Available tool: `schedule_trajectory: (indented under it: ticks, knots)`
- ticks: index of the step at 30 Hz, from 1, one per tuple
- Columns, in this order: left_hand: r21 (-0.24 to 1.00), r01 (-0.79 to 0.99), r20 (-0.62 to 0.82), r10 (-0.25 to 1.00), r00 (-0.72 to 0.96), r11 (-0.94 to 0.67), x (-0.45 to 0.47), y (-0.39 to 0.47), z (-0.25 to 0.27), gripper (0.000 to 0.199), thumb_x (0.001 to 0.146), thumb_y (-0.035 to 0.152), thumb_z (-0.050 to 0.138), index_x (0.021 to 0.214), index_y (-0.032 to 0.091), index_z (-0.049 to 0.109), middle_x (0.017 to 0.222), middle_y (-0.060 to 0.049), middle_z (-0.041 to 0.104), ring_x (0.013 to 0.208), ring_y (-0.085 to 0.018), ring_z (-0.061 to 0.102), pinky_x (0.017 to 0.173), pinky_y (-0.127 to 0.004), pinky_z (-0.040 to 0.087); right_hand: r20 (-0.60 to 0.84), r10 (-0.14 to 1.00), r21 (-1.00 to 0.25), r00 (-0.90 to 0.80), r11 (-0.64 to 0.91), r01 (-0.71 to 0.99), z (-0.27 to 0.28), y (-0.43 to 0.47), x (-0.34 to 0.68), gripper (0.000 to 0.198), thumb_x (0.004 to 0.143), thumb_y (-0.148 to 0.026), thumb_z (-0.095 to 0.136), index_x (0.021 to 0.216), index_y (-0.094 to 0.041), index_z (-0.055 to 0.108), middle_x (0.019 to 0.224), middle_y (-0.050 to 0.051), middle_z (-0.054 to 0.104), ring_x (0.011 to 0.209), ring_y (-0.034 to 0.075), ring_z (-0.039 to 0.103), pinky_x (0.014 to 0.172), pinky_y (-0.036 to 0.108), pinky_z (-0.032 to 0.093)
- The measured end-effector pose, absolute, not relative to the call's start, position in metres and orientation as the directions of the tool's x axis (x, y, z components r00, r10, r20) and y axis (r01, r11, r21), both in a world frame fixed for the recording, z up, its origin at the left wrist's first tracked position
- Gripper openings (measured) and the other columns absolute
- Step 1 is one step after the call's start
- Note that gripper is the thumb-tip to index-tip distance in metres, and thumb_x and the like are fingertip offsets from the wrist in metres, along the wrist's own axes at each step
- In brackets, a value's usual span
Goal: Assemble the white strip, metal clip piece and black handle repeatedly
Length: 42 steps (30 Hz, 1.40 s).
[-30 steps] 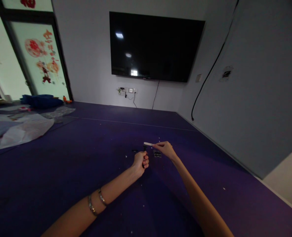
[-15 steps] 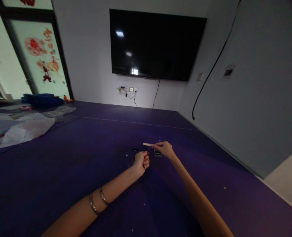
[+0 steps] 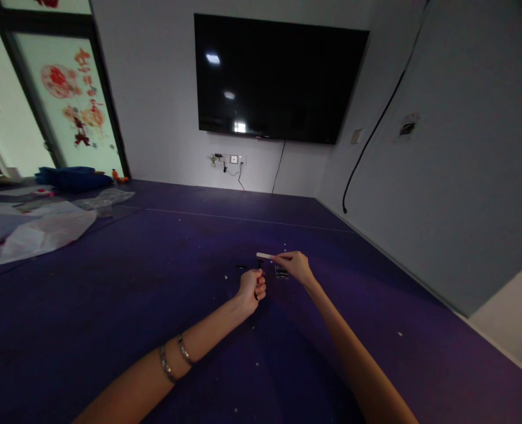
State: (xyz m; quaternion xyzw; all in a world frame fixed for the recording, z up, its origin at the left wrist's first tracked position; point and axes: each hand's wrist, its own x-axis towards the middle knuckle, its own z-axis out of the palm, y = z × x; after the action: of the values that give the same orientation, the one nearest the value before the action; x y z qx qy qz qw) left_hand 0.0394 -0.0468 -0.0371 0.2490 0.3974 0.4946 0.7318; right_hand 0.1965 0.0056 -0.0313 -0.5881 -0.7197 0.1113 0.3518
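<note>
My left hand (image 3: pixel 252 287) is closed in a fist around the handle of a slim black razor-like tool (image 3: pixel 259 264), whose T-shaped top sticks up above the fingers. A short white stick (image 3: pixel 264 255) is pinched in the fingertips of my right hand (image 3: pixel 293 264). It points left, its free end right at the black tool's top; whether they touch I cannot tell. Just below the right hand lies a small clear pack with dark pieces (image 3: pixel 282 272). To the left of the tool is a small black piece (image 3: pixel 241 267) on the purple surface (image 3: pixel 190 306).
Small white scraps (image 3: pixel 226 277) dot the surface around the hands. White sheets and plastic (image 3: pixel 44 229) lie at the far left, near a dark blue bundle (image 3: pixel 73 178). A television (image 3: pixel 282 79) hangs on the back wall, and a black cable (image 3: pixel 375 126) hangs at the right.
The black tool's top now shows more clearly beneath the white stick's end. Both hands stay nearly in place; the view has shifted slightly.
</note>
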Motion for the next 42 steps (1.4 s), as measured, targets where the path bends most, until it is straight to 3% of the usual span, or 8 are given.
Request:
schedule_trajectory:
  ticks: [3,8,13,27,32,38,42]
  knots:
    - [0.763,-0.524,-0.320,0.925,0.204,0.379,0.039,-0.047,-0.037,0.015,0.086,0.016,0.036,0.072,0.016,0.039,0.046,0.009,0.032,0.028,0.000,0.020,0.034,-0.018,0.008,0.356,0.925,-0.628,-0.128,0.339,0.700,-0.034,0.007,0.199,0.039,0.070,-0.057,0.054,0.080,-0.025,0.073,0.076,0.002,0.072,0.074,0.020,0.064,0.065,0.027,0.043]
    - [0.765,-0.518,-0.333,0.923,0.191,0.383,0.039,-0.047,-0.037,0.016,0.087,0.015,0.034,0.072,0.016,0.039,0.046,0.009,0.031,0.028,-0.001,0.019,0.034,-0.018,0.007,0.388,0.921,-0.594,-0.036,0.279,0.755,-0.034,0.006,0.201,0.035,0.070,-0.057,0.054,0.078,-0.028,0.073,0.072,0.000,0.071,0.075,0.020,0.064,0.068,0.028,0.043]
    - [0.765,-0.525,-0.315,0.928,0.199,0.373,0.039,-0.048,-0.036,0.015,0.086,0.014,0.035,0.072,0.016,0.040,0.046,0.009,0.031,0.028,-0.001,0.020,0.034,-0.018,0.007,0.350,0.929,-0.639,-0.121,0.332,0.694,-0.036,0.008,0.203,0.036,0.071,-0.053,0.055,0.080,-0.024,0.074,0.074,0.002,0.071,0.072,0.020,0.064,0.062,0.025,0.043]
    - [0.741,-0.561,-0.301,0.929,0.213,0.369,0.040,-0.049,-0.035,0.014,0.084,0.015,0.039,0.071,0.016,0.040,0.046,0.009,0.031,0.028,-0.001,0.019,0.033,-0.017,0.008,0.365,0.929,-0.685,-0.059,0.310,0.659,-0.040,0.013,0.211,0.037,0.071,-0.052,0.056,0.081,-0.021,0.074,0.069,0.002,0.070,0.068,0.019,0.062,0.055,0.024,0.043]
    - [0.742,-0.568,-0.279,0.935,0.220,0.355,0.040,-0.050,-0.032,0.015,0.085,0.014,0.037,0.070,0.016,0.039,0.046,0.009,0.031,0.028,-0.001,0.019,0.033,-0.018,0.007,0.328,0.930,-0.742,-0.168,0.363,0.564,-0.039,0.012,0.215,0.043,0.069,-0.053,0.057,0.082,-0.016,0.074,0.073,0.004,0.071,0.066,0.019,0.062,0.053,0.023,0.042]
    - [0.735,-0.576,-0.274,0.933,0.233,0.359,0.038,-0.047,-0.035,0.015,0.085,0.015,0.038,0.070,0.016,0.041,0.045,0.009,0.031,0.028,-0.001,0.019,0.032,-0.018,0.008,0.355,0.929,-0.743,-0.101,0.346,0.573,-0.039,0.010,0.216,0.041,0.070,-0.053,0.057,0.082,-0.017,0.073,0.074,0.004,0.071,0.068,0.019,0.062,0.055,0.024,0.042]
    - [0.739,-0.574,-0.259,0.935,0.241,0.352,0.038,-0.045,-0.038,0.015,0.084,0.017,0.041,0.069,0.017,0.041,0.046,0.009,0.031,0.029,-0.001,0.019,0.033,-0.018,0.008,0.353,0.919,-0.744,-0.173,0.388,0.543,-0.039,0.011,0.217,0.041,0.070,-0.052,0.057,0.081,-0.017,0.074,0.075,0.005,0.071,0.068,0.019,0.063,0.056,0.024,0.043]
